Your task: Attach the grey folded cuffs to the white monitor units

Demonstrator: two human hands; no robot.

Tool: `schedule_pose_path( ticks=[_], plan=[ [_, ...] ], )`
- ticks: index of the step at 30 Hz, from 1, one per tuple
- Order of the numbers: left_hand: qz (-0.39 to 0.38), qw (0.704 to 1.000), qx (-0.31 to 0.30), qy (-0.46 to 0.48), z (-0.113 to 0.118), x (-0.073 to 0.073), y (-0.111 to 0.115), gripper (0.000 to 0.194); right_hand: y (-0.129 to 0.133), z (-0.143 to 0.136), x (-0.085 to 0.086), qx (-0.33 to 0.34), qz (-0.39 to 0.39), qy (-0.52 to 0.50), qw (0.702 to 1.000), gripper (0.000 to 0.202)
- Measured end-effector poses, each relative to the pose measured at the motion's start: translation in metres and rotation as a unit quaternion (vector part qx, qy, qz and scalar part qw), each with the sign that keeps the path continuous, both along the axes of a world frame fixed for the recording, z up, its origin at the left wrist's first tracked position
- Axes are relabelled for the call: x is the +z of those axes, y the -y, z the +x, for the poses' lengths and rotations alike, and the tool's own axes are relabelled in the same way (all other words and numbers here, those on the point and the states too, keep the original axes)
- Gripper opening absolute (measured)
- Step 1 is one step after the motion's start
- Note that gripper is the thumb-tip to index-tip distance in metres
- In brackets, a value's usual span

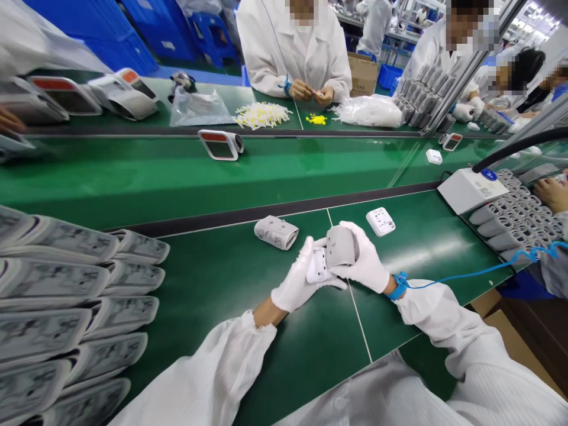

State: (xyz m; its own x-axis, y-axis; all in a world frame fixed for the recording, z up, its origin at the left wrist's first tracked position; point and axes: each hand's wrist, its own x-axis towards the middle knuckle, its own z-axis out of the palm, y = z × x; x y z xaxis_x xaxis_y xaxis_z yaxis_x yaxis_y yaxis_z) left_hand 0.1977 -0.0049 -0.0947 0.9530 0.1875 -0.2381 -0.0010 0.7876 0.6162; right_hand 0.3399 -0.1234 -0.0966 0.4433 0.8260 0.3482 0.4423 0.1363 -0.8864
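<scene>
White gloves cover both hands, which meet over the green table. My left hand (pixel 295 284) is closed round a small white device (pixel 317 266), its thumb along the upper left side. My right hand (pixel 366 260) grips a folded grey cuff (pixel 341 246), held against the device's right side. Behind my left hand lies another rolled grey cuff (pixel 276 232) with printed markings. A second white device (pixel 380 221) rests on the table behind my right hand. A blue strap (pixel 400 285) with a cord circles my right wrist.
Stacked grey cuffs (pixel 48 284) fill the left side. At right stand a white box (pixel 471 189) and more rolled cuffs (pixel 515 225). Across the green conveyor (pixel 155 177), a person (pixel 295 47) handles small parts near white-and-yellow sticks (pixel 262 115). A monitor (pixel 220 145) sits on the conveyor.
</scene>
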Motion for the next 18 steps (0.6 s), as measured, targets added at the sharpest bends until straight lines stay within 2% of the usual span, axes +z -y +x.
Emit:
schedule_pose_path(
  ticks=[5, 10, 18],
  plan=[
    [-0.007, 0.996, 0.071, -0.046, -0.001, 0.008, -0.015, 0.056, 0.003, 0.005, 0.002, 0.009, 0.012, 0.069, 0.998, 0.088],
    [0.005, 0.998, 0.047, -0.046, -0.002, 0.016, -0.015, 0.060, 0.005, 0.005, 0.001, 0.000, -0.006, 0.098, 0.995, 0.087],
    [0.046, 0.996, 0.067, -0.042, -0.004, 0.020, -0.007, 0.057, 0.005, -0.002, 0.000, -0.029, -0.019, 0.118, 0.992, 0.088]
  ],
)
